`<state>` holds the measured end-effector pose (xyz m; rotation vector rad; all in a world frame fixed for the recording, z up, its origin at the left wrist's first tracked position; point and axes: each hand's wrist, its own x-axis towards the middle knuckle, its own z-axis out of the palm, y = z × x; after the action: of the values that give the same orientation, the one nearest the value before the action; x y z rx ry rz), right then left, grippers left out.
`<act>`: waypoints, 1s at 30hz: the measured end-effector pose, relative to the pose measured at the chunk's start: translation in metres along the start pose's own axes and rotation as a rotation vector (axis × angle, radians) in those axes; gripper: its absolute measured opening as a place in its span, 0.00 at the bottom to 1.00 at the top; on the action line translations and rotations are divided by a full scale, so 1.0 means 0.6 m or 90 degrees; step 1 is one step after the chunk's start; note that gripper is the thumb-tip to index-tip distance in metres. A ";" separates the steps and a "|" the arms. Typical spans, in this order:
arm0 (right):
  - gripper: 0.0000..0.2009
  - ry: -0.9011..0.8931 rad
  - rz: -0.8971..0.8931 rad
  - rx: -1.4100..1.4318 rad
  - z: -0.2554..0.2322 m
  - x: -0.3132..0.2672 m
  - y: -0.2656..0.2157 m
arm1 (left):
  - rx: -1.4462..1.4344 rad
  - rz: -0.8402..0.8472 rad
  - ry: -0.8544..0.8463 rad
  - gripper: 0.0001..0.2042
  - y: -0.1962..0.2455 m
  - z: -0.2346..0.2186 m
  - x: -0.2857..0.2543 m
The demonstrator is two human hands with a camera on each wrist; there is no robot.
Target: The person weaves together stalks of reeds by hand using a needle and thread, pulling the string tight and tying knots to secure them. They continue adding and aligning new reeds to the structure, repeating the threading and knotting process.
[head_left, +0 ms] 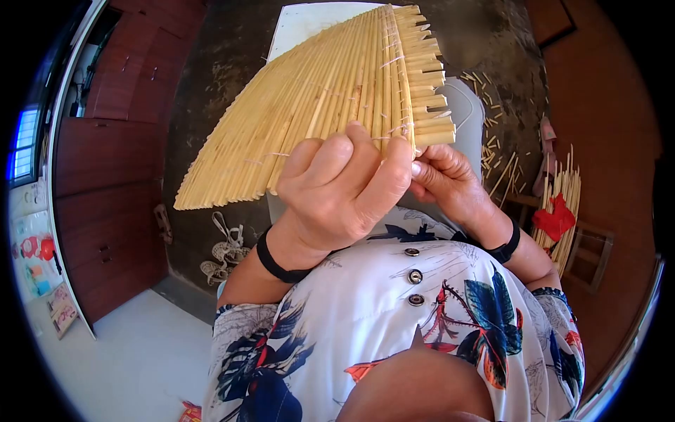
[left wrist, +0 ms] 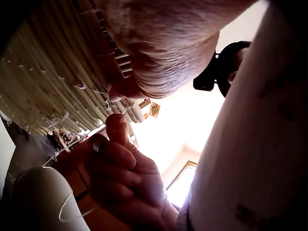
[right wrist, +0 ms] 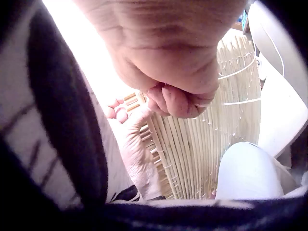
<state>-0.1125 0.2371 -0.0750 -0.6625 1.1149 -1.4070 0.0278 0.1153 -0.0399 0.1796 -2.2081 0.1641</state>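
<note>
From here I see the left hand (head_left: 341,186) curled at the mat (head_left: 323,98), gripping its near corner beside the stitched edge. The right hand (head_left: 453,186) meets it there — thumb and finger pinching thread (left wrist: 59,211), which loops loosely below in my left wrist view. The mat slants up and away ahead of the shirt (head_left: 373,281). Offcuts (head_left: 490,137) litter the floor (head_left: 485,42) at right — a bundle (head_left: 566,184) stands nearby.

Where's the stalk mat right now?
In the head view, the stalk mat spans the upper middle, with the left hand at its near edge and the right hand by its lower right corner.
</note>
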 end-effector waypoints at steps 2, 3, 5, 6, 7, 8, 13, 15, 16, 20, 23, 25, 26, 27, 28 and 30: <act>0.04 -0.020 -0.001 0.002 -0.006 0.000 0.008 | 0.021 0.034 0.012 0.11 0.000 0.003 0.002; 0.04 -0.018 -0.003 0.003 -0.004 0.000 0.008 | 0.027 0.039 0.026 0.10 0.001 0.005 0.004; 0.04 0.002 0.006 0.050 0.002 0.000 0.008 | 0.031 0.045 0.039 0.09 0.004 0.002 0.007; 0.04 0.002 0.006 0.051 0.005 0.001 0.007 | 0.008 0.030 0.000 0.10 0.007 -0.007 0.010; 0.04 0.020 0.001 0.053 0.007 0.002 0.006 | -0.014 0.014 -0.039 0.12 0.009 -0.011 0.011; 0.04 0.038 -0.003 0.054 0.008 0.002 0.006 | -0.014 0.014 -0.041 0.12 0.009 -0.011 0.013; 0.03 0.021 -0.017 0.038 0.004 0.006 0.002 | 0.017 0.029 0.004 0.06 0.006 0.001 0.018; 0.03 0.025 -0.011 0.036 0.003 0.007 -0.002 | 0.007 0.025 -0.026 0.09 0.005 -0.005 0.020; 0.04 0.009 -0.026 0.037 0.003 0.008 -0.004 | 0.000 0.023 -0.056 0.12 0.004 -0.009 0.022; 0.04 -0.037 -0.055 -0.013 0.009 0.036 -0.062 | -0.025 -0.043 -0.033 0.16 -0.035 -0.006 0.059; 0.05 -0.054 -0.095 -0.058 0.030 0.060 -0.102 | -0.029 -0.053 0.021 0.16 -0.067 -0.006 0.103; 0.06 -0.058 -0.167 -0.114 0.042 0.076 -0.123 | -0.010 -0.018 0.023 0.14 -0.089 -0.014 0.128; 0.08 -0.069 -0.183 -0.110 0.040 0.083 -0.134 | -0.018 -0.019 0.017 0.14 -0.097 -0.015 0.140; 0.08 -0.073 -0.199 -0.108 0.041 0.089 -0.142 | -0.026 -0.025 0.010 0.13 -0.104 -0.015 0.149; 0.08 -0.040 -0.192 -0.125 0.044 0.095 -0.148 | -0.021 -0.035 0.006 0.13 -0.108 -0.012 0.156; 0.09 -0.007 -0.194 -0.138 0.043 0.108 -0.152 | -0.028 -0.040 0.002 0.13 -0.119 -0.002 0.165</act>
<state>-0.1396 0.1578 0.0036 -1.0290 1.2044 -1.5471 -0.0168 0.0384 0.0439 0.2243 -2.1973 0.0813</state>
